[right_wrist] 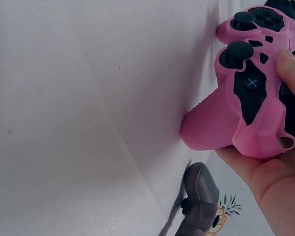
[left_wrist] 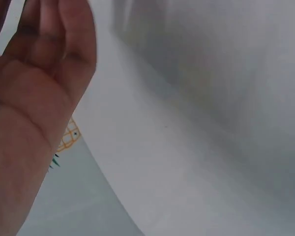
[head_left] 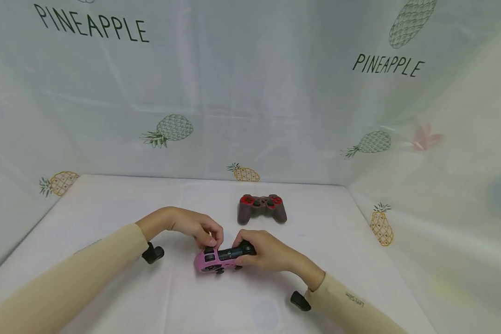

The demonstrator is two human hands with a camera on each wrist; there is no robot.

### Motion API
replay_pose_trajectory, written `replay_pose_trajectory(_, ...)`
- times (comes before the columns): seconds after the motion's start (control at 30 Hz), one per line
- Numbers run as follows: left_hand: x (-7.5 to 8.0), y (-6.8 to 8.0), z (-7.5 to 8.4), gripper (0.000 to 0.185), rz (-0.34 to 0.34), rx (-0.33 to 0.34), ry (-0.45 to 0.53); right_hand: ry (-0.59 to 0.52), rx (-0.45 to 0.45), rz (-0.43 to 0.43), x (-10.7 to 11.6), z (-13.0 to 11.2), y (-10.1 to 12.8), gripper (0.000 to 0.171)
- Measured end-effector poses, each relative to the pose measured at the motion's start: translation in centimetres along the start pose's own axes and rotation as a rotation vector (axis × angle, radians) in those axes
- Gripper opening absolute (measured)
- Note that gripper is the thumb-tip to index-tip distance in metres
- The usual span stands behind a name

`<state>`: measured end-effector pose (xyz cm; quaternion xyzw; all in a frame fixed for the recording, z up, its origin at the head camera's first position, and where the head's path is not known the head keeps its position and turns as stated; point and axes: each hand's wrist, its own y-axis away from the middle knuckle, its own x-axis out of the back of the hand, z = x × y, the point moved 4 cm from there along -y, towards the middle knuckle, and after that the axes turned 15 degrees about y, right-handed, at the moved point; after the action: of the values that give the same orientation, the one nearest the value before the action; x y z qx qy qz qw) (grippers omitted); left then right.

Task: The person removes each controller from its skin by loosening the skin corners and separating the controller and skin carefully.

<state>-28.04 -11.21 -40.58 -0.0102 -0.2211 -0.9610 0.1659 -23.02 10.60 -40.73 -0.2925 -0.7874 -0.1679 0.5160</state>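
Note:
A black game controller in a pink cover (head_left: 207, 264) sits low over the white table, its shoulder buttons facing up in the head view. My right hand (head_left: 267, 250) grips it at the right end, and the thumb (right_wrist: 292, 73) presses against its front edge in the right wrist view. At the other end my left hand (head_left: 189, 226) has curled fingers, with thumb and fingertips close to the shoulder buttons. A thin white strip (left_wrist: 11, 27) sticks out from those fingers in the left wrist view; its kind cannot be told. The head view hides it.
A dark grey game controller with red button areas (head_left: 244, 213) lies behind the hands, near the table's back edge. The white tabletop (head_left: 317, 218) is bordered by a pineapple-printed curtain (head_left: 275, 116) at the back and sides. Small black devices (head_left: 300, 301) sit at both wrists.

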Motion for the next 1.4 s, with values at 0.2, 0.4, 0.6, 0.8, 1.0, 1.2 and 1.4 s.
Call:
replay_pose_trajectory(0.2,0.2,-1.3,-0.1,0.010,-0.150,0.150,0.087,0.025,0.003,-0.014,-0.1,0.0,0.0,0.026)
replay_pose_trajectory(0.4,0.5,-1.9,-0.6,0.008,-0.186,0.168,0.145,0.043,0.018,-0.021,0.0,0.2,-0.1,0.025)
replay_pose_trajectory(0.6,0.8,-1.3,-0.5,0.013,-0.139,0.052,0.040,0.040,0.003,-0.032,0.1,0.5,-0.2,0.024)
replay_pose_trajectory(0.8,0.6,-0.5,-0.2,0.011,-0.069,-0.050,-0.016,0.109,0.026,-0.009,0.0,0.1,-0.6,0.023)
replay_pose_trajectory(1.0,0.7,0.6,-0.7,0.014,-0.040,-0.113,0.007,0.166,0.025,0.004,-0.3,-0.5,-0.9,0.022)
replay_pose_trajectory(1.2,1.1,2.1,-1.5,0.018,0.011,-0.122,0.007,0.176,-0.001,0.010,0.0,-0.6,-0.9,0.021)
replay_pose_trajectory(1.4,1.1,3.1,-2.3,0.015,0.065,-0.119,0.006,0.136,-0.032,0.001,0.0,0.0,-1.1,0.020)
